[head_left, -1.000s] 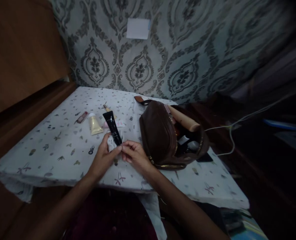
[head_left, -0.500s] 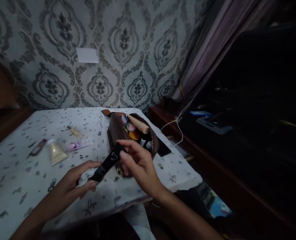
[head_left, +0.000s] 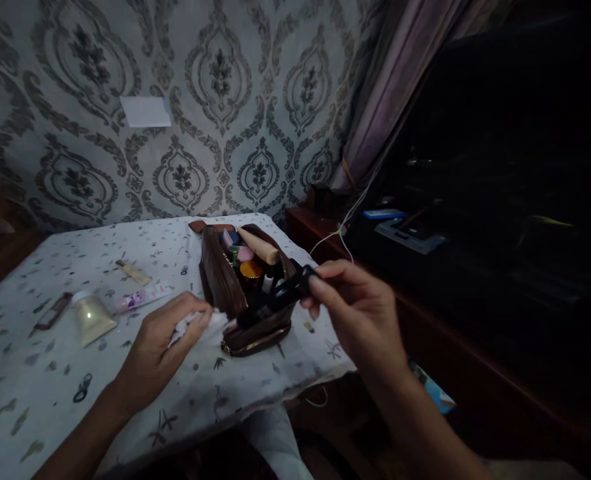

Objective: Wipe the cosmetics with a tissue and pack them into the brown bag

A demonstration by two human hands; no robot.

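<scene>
My right hand (head_left: 358,307) pinches a black tube (head_left: 275,298) by its right end, above the front of an open brown cosmetics bag (head_left: 220,280). Closed around a crumpled white wipe (head_left: 215,325), my left hand (head_left: 168,347) is just left of the tube's other end. That end is blurred, so I cannot tell if the wipe touches it. Inside the bag are a beige tapered tube (head_left: 259,247), an orange-lidded jar (head_left: 251,269), a pink item (head_left: 245,253) and small bottles, partly hidden by the black tube.
Left of the bag, on a patterned white cloth (head_left: 140,373), lie a cream tube with a white cap (head_left: 92,319), a pink and white tube (head_left: 142,297), a small beige tube (head_left: 134,273) and a dark narrow item (head_left: 54,311). A white cable (head_left: 345,230) hangs at the right.
My right hand has moved right with the black tube, and the left hand no longer grips its lower end. The wipe stays in my left hand. The view has shifted a little to the right.
</scene>
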